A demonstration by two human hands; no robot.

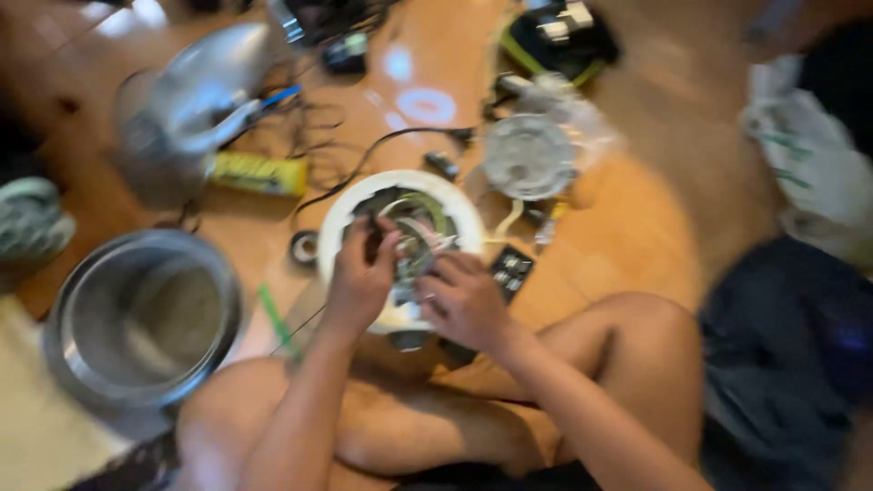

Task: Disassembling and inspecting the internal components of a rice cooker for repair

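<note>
Sitting cross-legged on the wooden floor [627, 236], we have both hands on a round white appliance base [346, 214], which lies on the floor just in front of our knees, roughly in the middle of the scattered parts. Our left hand [361, 277] rests on the left side of its open top, with the fingers [382, 238] curled down into the inside, where wires and a metal ring show; the picture is blurred, so we cannot tell if they pinch a wire or only press on it. Our right hand [466, 300] lies on the near right part of the rim, its fingers bent and close together, and what they grip we cannot tell either. We judge the base to be stiff plastic and rather light, with a smooth rim that could slip, while the wires inside look thin and easy to damage; the outer rim seems the safest place to take hold, not the inner parts. To the left, near the left edge of the floor in view, stands an empty metal pot [141, 314]. Farther away lie a grey rounded lid [195, 95], a yellow tube [259, 173], a small roll of tape [303, 247] just beside the base, and a round grey plate [529, 156]. A dark cloth [791, 345] is at the right.
</note>
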